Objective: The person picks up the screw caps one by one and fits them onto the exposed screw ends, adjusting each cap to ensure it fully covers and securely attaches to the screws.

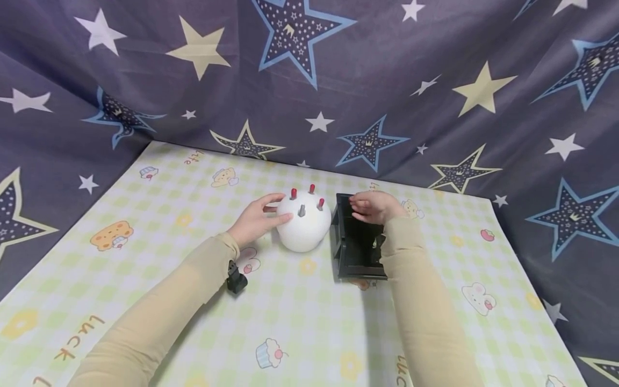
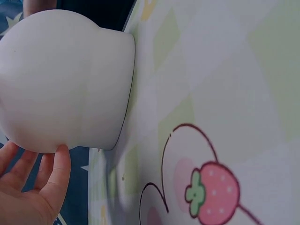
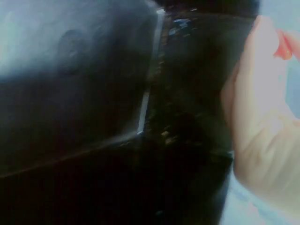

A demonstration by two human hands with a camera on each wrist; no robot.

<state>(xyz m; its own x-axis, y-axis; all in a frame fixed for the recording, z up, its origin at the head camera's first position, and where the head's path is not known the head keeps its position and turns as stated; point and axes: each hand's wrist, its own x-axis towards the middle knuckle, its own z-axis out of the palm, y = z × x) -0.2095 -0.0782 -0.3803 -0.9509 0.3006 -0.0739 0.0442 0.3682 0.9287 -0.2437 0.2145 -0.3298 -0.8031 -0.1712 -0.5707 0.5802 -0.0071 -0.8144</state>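
A smooth white rounded object (image 1: pixel 301 231) stands upright on the table, with several small pegs in its top. Some pegs, such as this red-tipped peg (image 1: pixel 311 189), have red ends; a grey peg (image 1: pixel 302 210) shows no red. My left hand (image 1: pixel 261 217) touches its left side, thumb in front and fingers spread behind. In the left wrist view, the fingertips (image 2: pixel 61 157) press its side, nearly straight. Over the far end of a black open box (image 1: pixel 360 242) is my right hand (image 1: pixel 374 207), fingers bent. A reddish spot shows near its fingertips; I cannot tell whether it holds something.
The table wears a green-and-white checked cloth (image 1: pixel 300 317) with cartoon prints. A dark star-patterned curtain (image 1: pixel 387 91) hangs behind it and at the sides. On my left wrist sits a small black device (image 1: pixel 236 278). The box stands just right of the white object.
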